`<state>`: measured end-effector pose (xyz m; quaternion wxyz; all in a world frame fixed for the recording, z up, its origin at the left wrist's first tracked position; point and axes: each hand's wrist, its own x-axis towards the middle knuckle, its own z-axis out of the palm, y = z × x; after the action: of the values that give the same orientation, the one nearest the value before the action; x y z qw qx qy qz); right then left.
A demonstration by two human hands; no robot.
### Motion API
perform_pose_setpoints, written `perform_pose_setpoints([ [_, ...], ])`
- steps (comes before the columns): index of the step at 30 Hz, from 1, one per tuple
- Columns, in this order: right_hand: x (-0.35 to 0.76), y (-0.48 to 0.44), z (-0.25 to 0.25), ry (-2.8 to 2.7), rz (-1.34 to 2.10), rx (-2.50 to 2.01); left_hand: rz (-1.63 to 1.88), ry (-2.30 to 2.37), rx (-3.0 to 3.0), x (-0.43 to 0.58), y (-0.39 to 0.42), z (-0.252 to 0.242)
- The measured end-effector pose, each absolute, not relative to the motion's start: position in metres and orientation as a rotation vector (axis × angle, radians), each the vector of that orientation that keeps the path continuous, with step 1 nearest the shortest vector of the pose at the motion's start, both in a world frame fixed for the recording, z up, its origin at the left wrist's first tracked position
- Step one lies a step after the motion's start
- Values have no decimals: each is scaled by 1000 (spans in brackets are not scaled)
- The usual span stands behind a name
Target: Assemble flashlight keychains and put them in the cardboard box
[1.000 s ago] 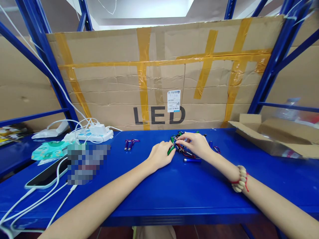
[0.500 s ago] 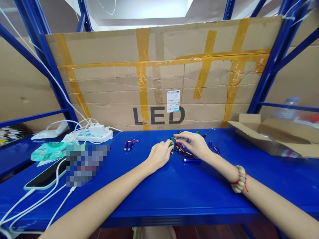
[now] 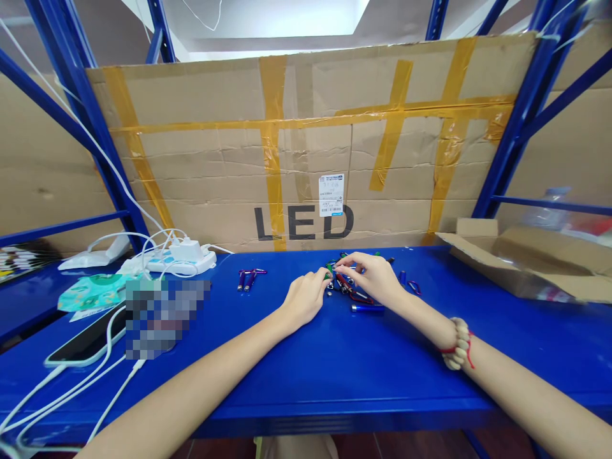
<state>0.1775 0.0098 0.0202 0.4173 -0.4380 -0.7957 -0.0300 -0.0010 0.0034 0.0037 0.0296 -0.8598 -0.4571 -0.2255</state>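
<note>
My left hand [image 3: 305, 297] is closed round a small green flashlight [image 3: 328, 275], only its end showing beyond the fingers. Close by on the right, my right hand [image 3: 373, 278] has its thumb and index finger drawn together near the green flashlight's end; what they pinch is too small to name. Under and behind my right hand lies a pile of small flashlights and carabiners, with a dark red carabiner [image 3: 359, 297] at its front. In front of the pile is a blue flashlight [image 3: 367, 308]. A blue carabiner [image 3: 414, 287] lies right of my right hand.
Purple flashlights [image 3: 247, 280] with a carabiner lie left on the blue table [image 3: 354, 363]. Farther left are a phone [image 3: 86, 338], white cables, a tissue pack [image 3: 90, 291] and a power strip [image 3: 203, 261]. An opened cardboard box [image 3: 516, 261] stands right; a large cardboard sheet [image 3: 215, 166] backs the table.
My right fingertips have shifted very slightly beside the green flashlight. My left hand keeps its grip in the same place, and the view has moved a touch.
</note>
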Motion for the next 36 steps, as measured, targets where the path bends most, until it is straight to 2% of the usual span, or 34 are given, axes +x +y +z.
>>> perform_pose_setpoints([
  [36, 179, 12, 20, -1990, -104, -1034, -737, -1353, -2652, -2, 7, 0],
])
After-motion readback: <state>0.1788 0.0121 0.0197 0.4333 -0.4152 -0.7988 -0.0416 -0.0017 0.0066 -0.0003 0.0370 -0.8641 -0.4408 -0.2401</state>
